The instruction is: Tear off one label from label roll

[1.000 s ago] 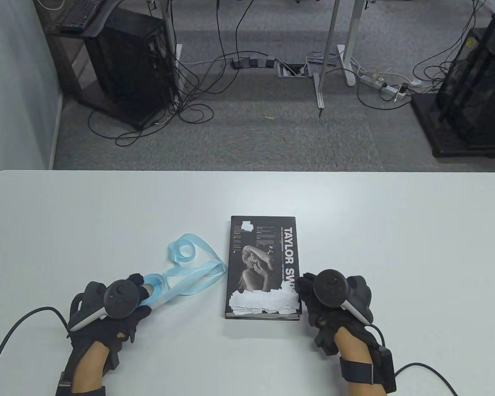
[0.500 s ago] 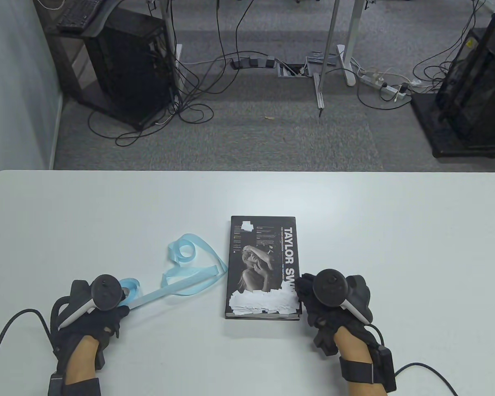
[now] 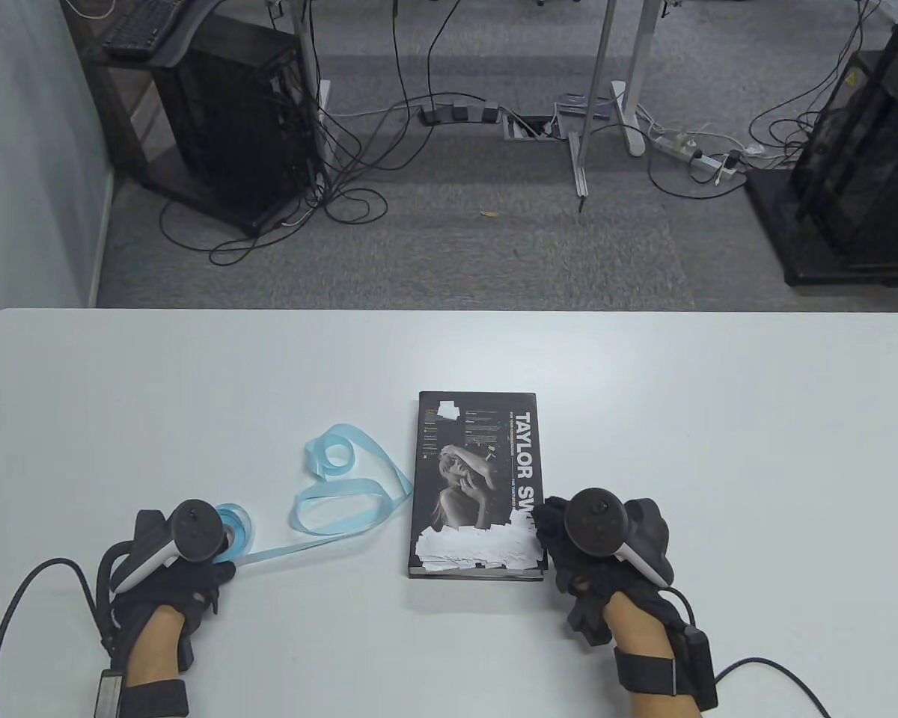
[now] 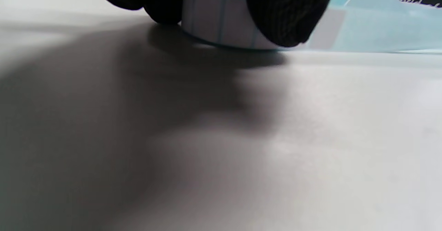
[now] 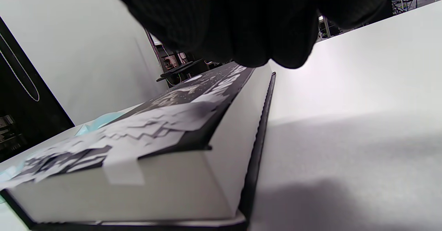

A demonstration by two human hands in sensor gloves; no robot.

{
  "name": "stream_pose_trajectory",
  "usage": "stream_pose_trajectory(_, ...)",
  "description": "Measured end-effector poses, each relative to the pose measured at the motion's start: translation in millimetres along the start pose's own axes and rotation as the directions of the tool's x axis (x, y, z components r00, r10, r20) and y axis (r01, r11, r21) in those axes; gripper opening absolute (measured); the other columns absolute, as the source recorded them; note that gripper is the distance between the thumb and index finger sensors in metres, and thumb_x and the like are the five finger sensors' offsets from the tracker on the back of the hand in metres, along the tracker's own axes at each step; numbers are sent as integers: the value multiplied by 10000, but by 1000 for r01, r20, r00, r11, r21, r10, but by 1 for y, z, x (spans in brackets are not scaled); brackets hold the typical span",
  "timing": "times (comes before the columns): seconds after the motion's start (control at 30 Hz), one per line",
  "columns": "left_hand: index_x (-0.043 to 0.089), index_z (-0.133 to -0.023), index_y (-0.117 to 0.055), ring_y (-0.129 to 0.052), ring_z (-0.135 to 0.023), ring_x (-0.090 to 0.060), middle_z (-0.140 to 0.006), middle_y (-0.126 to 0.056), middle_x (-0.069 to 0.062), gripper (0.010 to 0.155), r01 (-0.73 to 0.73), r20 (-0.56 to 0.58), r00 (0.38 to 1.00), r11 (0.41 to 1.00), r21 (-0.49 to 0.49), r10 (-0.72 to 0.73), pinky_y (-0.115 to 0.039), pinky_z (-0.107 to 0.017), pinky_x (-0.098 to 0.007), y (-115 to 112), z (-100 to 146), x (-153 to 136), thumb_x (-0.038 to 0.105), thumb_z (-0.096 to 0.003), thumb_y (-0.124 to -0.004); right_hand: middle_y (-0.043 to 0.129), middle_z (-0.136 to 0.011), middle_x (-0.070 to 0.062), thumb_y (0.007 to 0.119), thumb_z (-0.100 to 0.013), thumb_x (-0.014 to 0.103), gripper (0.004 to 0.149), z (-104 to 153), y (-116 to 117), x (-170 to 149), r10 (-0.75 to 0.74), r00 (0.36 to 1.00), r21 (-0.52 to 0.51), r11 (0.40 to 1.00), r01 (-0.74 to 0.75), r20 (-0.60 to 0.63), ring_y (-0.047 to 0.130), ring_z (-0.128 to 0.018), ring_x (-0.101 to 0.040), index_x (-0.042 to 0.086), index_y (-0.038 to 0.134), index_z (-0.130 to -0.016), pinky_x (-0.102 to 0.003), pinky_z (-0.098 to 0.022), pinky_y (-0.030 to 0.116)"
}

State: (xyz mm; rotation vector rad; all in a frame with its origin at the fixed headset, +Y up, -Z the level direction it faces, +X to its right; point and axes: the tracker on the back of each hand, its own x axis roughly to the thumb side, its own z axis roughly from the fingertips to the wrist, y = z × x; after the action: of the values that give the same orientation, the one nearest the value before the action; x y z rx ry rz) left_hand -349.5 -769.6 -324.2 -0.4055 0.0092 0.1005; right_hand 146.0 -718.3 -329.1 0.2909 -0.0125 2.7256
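Note:
The label roll point(image 3: 235, 522), blue backing with white labels, sits low at the table's near left. My left hand point(image 3: 223, 552) grips it. In the left wrist view the gloved fingers point(image 4: 283, 13) wrap the roll point(image 4: 221, 27) at or just above the tabletop. A long blue backing strip point(image 3: 344, 502) trails from the roll in loops toward the book point(image 3: 479, 464). Several white labels point(image 3: 479, 550) are stuck on the book's near end. My right hand point(image 3: 548, 523) rests on the book's near right corner, its fingers point(image 5: 241, 23) curled, holding nothing that I can see.
The white table point(image 3: 643, 389) reaches a far edge, with floor, cables and desk legs beyond it. Cables run from both wrists off the near edge. The book's thick page block point(image 5: 193, 175) fills the right wrist view.
My left hand has moved left and a little nearer with the roll, drawing out more strip. The strip's near loop has changed shape. My right hand has not moved.

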Motion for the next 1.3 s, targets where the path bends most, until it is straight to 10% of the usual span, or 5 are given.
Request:
stream_pose_trajectory(0.4,125,-1046,-622,-472,-1075,-434,-1183,-234,-184,684,-1,-4,1000,999,-53,1,-482,-726,-601,12,9,11,490,-496,-802,916,-833,-152,871,-413,301,384,0,0,0,2,1000,-1,1000,-2,0,954,-732,-400,147,913,-762,-569,-551,748)
stream_pose_trajectory(0.87,130,-1097,-483,-367,-1091,-435,-1177,-234,-167,780,-79,386,921,939,334,-60,-396,-725,-621,50,59,88,577,-493,-692,847,-891,-172,843,-422,394,477,0,5,6,-3,1000,11,1000,3,22,907,-775,-417,138,859,-824,-571,-560,734)
stream_pose_trajectory(1.3,176,-1061,-29,-56,-1067,-428,-1121,32,-149,961,0,627,773,988,156,-99,-213,-714,-631,1,71,182,651,-476,-626,662,-1010,-170,824,-425,447,605,3,27,30,28,995,109,993,-39,94,761,-886,-455,160,698,-943,-591,-600,682)
